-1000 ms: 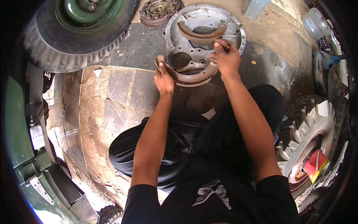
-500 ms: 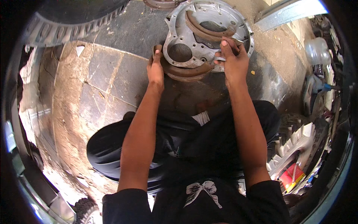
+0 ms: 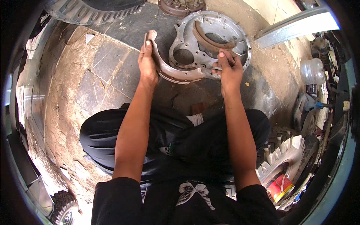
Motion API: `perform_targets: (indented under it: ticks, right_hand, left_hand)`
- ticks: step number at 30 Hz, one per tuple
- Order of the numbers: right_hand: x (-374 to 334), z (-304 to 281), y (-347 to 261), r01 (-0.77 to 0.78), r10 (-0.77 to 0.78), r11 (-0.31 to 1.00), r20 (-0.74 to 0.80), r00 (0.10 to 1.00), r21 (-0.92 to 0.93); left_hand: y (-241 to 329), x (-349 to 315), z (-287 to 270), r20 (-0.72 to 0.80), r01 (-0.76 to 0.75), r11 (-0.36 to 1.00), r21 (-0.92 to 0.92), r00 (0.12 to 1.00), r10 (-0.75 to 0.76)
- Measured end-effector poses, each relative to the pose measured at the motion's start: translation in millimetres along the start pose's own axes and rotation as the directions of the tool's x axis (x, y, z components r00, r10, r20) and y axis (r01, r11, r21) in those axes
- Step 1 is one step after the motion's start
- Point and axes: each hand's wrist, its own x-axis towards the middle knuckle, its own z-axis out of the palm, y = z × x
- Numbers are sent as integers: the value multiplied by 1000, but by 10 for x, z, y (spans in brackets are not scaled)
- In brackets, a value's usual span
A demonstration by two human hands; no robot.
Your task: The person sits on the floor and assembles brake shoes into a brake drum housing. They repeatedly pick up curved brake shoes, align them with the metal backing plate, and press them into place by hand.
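Observation:
My left hand (image 3: pixel 148 64) is closed round the upper end of a curved brake shoe (image 3: pixel 176 74). The shoe is tilted, with its pale inner face and a row of holes along its edge showing. A second, browner brake shoe (image 3: pixel 207 40) overlaps a round grey metal housing (image 3: pixel 183 57) with large openings. At this shoe's lower right end, my right hand (image 3: pixel 230 71) is closed with thumb and fingers pinched together. Its fingers partly hide where they grip.
A rusty hub with studs (image 3: pixel 182 7) lies beyond the housing. Large tyres stand at far left (image 3: pixel 93 15) and lower right (image 3: pixel 279 153). A metal beam (image 3: pixel 296 28), a clear plastic bottle (image 3: pixel 312 71) and a red-yellow can (image 3: pixel 279 186) are on the right.
My left hand has moved left and turned its brake shoe so the inner face shows. The right hand and its shoe sit slightly lower in the picture; the whole view has shifted somewhat.

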Motion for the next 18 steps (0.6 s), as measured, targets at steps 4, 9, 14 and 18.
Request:
perform_targets:
  ticks: [4, 9, 14, 18]
  right_hand:
    - [-73, 85, -68, 47, -42, 999, 259, 965, -13]
    - [-245, 281, 67, 105, -99, 995, 370, 924, 4]
    - [-106, 168, 311, 236, -213, 966, 192, 958, -108]
    - [-35, 112, 377, 316, -292, 922, 133, 947, -224]
  left_hand:
    - [535, -28, 108, 127, 66, 997, 49, 989, -72]
    - [670, -129, 272, 135, -8, 998, 57, 991, 0]
    - [542, -296, 370, 122, -63, 996, -59, 990, 70]
    - [424, -216, 247, 80, -193, 981, -19, 978, 194]
